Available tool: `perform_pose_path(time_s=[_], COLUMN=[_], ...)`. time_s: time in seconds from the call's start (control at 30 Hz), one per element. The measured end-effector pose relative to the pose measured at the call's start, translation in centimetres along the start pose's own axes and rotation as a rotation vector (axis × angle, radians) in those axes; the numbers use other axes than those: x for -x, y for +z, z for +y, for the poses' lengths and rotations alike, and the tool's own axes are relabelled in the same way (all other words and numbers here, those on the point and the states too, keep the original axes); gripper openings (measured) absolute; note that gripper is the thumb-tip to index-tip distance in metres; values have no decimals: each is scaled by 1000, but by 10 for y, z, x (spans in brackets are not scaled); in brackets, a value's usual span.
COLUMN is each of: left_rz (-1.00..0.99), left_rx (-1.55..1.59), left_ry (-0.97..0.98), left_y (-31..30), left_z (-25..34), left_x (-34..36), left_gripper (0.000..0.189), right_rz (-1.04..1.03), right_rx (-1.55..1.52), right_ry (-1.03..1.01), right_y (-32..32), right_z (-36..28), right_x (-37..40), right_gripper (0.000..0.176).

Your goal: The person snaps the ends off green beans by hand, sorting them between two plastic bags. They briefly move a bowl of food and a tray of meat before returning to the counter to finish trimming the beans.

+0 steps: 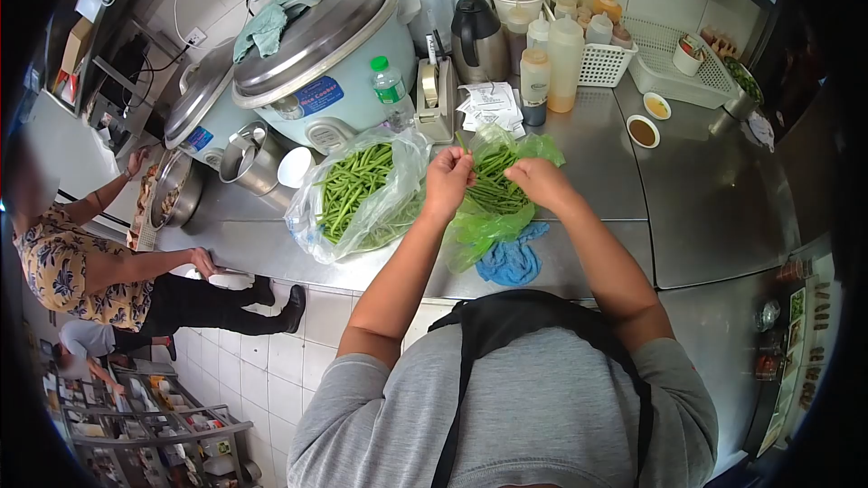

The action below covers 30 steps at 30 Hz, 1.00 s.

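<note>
My left hand is closed, with the tip of a green bean sticking up from its fingers. To its right, my right hand has its fingers pressed together; what they hold, if anything, is too small to tell. Between and below both hands lies a pile of long green beans in an open green plastic bag. A clear plastic bag on the left holds shorter green bean pieces. A crumpled blue cloth touches the green bag near the counter's front edge.
Large rice cookers, a bottle with a green cap, a tape dispenser, a thermos and sauce bottles stand behind. Small sauce bowls sit right. A person in a patterned shirt stands left; another person is beyond.
</note>
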<state>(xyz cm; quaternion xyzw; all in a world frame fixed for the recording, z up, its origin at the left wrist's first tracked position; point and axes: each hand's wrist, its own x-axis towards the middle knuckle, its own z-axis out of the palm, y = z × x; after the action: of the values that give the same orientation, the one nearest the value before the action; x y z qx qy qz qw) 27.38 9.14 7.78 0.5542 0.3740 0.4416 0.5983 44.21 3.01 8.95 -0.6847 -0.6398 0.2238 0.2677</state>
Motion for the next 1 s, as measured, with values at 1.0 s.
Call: perform_pose_path(time_s=[1.0], left_rz=[116], left_rx=[357], left_ry=[-160], left_y=[2], left_z=[-8], left_x=[18], left_gripper=[6], right_rz=[-7], right_rx=[284], right_ry=[-97], right_y=[28], right_z=[4], right_x=[-19], right_gripper=[18])
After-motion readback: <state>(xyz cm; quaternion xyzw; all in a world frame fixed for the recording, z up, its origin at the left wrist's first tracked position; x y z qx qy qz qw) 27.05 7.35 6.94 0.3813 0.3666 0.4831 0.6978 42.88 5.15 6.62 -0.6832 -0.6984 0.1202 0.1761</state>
